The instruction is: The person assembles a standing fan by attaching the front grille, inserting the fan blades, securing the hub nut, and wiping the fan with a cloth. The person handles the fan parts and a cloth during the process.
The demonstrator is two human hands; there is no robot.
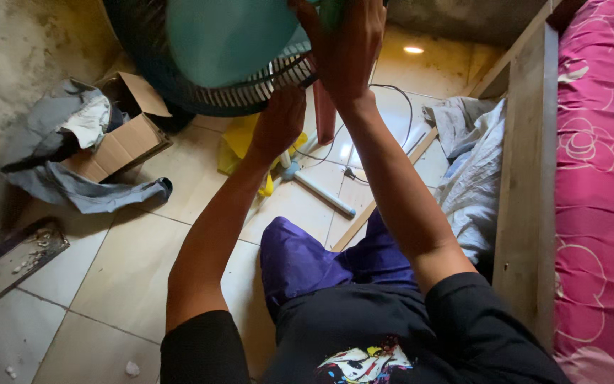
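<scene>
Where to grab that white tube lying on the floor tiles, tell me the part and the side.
Grip the white tube at its bare lower-right end, coming down from above. It lies flat and slanted on the tiled floor; its upper end runs in under the yellow cloth and the left hand, so only the lower stretch has space around it.

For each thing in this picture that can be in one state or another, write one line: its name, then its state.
Fan: tilted, held up off the floor, grille facing down.
Left hand: fingers closed on the grille's lower rim.
Right hand: gripping the fan near its centre.
Cardboard box: flaps open, lying on the tiles.
Grey cloth: crumpled, draped around the box.
White tube: lying flat on the floor.
</scene>
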